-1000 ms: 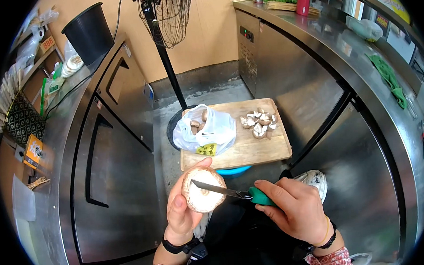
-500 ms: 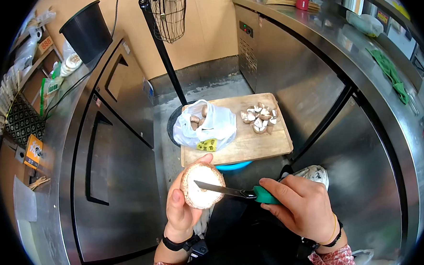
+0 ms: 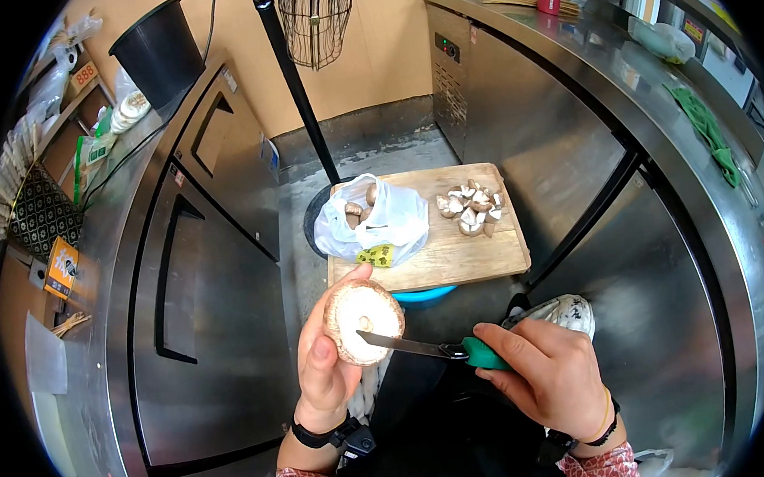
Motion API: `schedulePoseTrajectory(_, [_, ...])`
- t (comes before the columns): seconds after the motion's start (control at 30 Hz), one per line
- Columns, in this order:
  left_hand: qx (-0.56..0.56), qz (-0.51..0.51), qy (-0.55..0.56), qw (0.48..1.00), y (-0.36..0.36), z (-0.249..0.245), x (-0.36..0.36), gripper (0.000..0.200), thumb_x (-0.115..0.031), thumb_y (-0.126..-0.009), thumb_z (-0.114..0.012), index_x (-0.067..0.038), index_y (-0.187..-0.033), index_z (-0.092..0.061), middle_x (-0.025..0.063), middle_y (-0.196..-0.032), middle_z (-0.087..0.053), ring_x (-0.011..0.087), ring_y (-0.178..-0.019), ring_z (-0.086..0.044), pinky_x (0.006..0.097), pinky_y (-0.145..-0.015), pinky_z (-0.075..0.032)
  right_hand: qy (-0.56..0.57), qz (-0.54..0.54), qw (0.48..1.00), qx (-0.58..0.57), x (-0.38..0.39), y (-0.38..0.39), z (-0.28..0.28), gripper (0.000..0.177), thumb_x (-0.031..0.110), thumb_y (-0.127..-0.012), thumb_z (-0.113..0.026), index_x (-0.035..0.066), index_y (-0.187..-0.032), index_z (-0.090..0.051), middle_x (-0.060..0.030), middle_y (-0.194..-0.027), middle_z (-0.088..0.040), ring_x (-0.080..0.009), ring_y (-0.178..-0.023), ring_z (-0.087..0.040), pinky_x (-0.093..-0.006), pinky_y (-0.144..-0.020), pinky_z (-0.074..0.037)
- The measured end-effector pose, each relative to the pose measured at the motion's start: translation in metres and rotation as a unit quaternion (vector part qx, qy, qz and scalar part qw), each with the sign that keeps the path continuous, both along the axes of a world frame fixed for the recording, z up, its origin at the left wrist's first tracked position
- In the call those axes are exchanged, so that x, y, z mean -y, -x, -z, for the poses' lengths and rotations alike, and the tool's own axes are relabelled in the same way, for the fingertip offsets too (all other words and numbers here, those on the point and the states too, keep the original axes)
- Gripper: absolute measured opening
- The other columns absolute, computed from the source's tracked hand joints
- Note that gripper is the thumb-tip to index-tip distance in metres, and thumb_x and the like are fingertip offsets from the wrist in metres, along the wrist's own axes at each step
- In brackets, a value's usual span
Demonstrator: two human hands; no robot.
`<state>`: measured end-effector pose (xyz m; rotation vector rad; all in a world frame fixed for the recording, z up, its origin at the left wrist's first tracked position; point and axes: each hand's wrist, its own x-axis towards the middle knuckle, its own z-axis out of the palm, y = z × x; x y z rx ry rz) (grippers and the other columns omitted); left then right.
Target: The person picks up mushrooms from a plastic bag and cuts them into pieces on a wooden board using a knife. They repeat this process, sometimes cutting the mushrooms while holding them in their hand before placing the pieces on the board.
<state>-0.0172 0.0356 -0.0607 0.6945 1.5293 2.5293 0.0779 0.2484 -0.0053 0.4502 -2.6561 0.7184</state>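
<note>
A large brown mushroom cap (image 3: 357, 311) rests in my left hand (image 3: 321, 367), its pale underside turned up and a small round stem stub at its middle. My right hand (image 3: 549, 372) is closed around the green handle of a knife (image 3: 418, 347). The dark blade points left, its tip lying over the cap's underside below the stub. Beyond my hands, a wooden board (image 3: 452, 265) carries a white plastic bag (image 3: 398, 216) with whole mushrooms (image 3: 356, 212) inside. On the board's right lies a pile of mushroom pieces (image 3: 475, 208) with white stems.
A blue basin (image 3: 424, 296) shows under the board's near edge. Steel cabinets (image 3: 210, 334) flank both sides. Behind the board rises a black stand (image 3: 298, 96) with a wire cage. A black bucket (image 3: 158, 53) stands on the left counter; a green cloth (image 3: 703, 133) lies on the right one.
The mushroom has tilted a little in my left hand, so its stem stub shows. The knife tip has shifted slightly right and down over the underside. The camera view has moved slightly.
</note>
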Motion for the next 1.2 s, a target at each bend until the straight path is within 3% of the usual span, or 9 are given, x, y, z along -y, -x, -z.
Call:
schedulePoseTrajectory(0.1, [-0.007,0.002,0.0,1.0,0.001,0.003,0.001,0.085,-0.056,-0.085,-0.053,0.01,-0.134,-0.034,0.0177,-0.116,-0.057,0.0225,-0.106,-0.059,0.0342,-0.09,-0.049,-0.009,-0.011,1.0,0.017,0.0,-0.001,0.001,0.04,0.017,-0.073,-0.072,0.005,-0.109,-0.06,-0.0074,-0.07,-0.05,-0.0228,-0.059,-0.055,-0.0339,-0.051,-0.045])
schedulePoseTrajectory(0.2, [0.03,0.022,0.006,0.999,-0.002,-0.004,0.005,0.095,-0.059,-0.08,-0.06,0.013,-0.135,-0.032,0.0165,-0.118,-0.055,0.0204,-0.108,-0.057,0.0312,-0.095,-0.044,-0.001,-0.04,0.999,0.036,-0.004,-0.003,0.003,0.04,0.017,-0.074,-0.072,0.006,-0.11,-0.061,-0.0074,-0.07,-0.051,-0.0227,-0.06,-0.055,-0.0337,-0.052,-0.045])
schedulePoseTrajectory(0.3, [-0.007,-0.01,0.01,1.0,0.001,0.001,0.003,0.086,-0.058,-0.084,-0.053,0.01,-0.134,-0.035,0.0175,-0.112,-0.058,0.0216,-0.098,-0.062,0.0311,-0.079,-0.053,0.029,-0.032,0.998,0.038,-0.004,-0.005,0.0,0.04,0.017,-0.074,-0.072,0.006,-0.111,-0.06,-0.0075,-0.07,-0.051,-0.0228,-0.06,-0.056,-0.0335,-0.052,-0.045])
schedulePoseTrajectory(0.4, [-0.007,-0.003,0.006,1.0,0.002,0.002,0.003,0.086,-0.058,-0.085,-0.053,0.01,-0.134,-0.035,0.0171,-0.11,-0.059,0.0218,-0.096,-0.062,0.0315,-0.08,-0.053,0.03,-0.022,0.999,0.034,-0.004,-0.002,0.0,0.039,0.017,-0.075,-0.072,0.006,-0.11,-0.061,-0.0077,-0.07,-0.052,-0.0228,-0.061,-0.056,-0.0332,-0.053,-0.045])
schedulePoseTrajectory(0.7, [0.0,-0.031,0.021,0.999,0.002,0.005,0.005,0.09,-0.07,-0.086,-0.032,0.008,-0.131,-0.041,0.0128,-0.089,-0.057,0.0203,-0.068,-0.055,0.0301,-0.061,-0.043,0.043,-0.088,0.992,0.079,-0.006,-0.005,-0.001,0.035,0.019,-0.077,-0.071,0.006,-0.108,-0.062,-0.0064,-0.07,-0.052,-0.0225,-0.06,-0.056,-0.0332,-0.053,-0.045])
schedulePoseTrajectory(1.0, [0.084,0.024,-0.05,0.995,-0.001,-0.004,-0.001,0.089,-0.069,-0.089,-0.024,0.009,-0.124,-0.047,0.0122,-0.077,-0.058,0.02,-0.066,-0.053,0.0294,-0.059,-0.042,0.06,-0.054,0.997,0.021,0.005,0.006,-0.004,0.038,0.017,-0.075,-0.072,0.005,-0.109,-0.061,-0.0076,-0.071,-0.051,-0.0231,-0.06,-0.055,-0.0336,-0.052,-0.045])
schedulePoseTrajectory(1.2, [0.066,-0.021,0.013,0.998,-0.002,0.001,-0.005,0.092,-0.07,-0.088,-0.023,0.011,-0.125,-0.045,0.0121,-0.079,-0.058,0.0189,-0.067,-0.055,0.0285,-0.061,-0.043,-0.002,-0.022,1.0,0.0,0.011,0.008,-0.005,0.039,0.016,-0.073,-0.072,0.005,-0.108,-0.06,-0.0069,-0.071,-0.051,-0.0226,-0.06,-0.055,-0.0336,-0.052,-0.045])
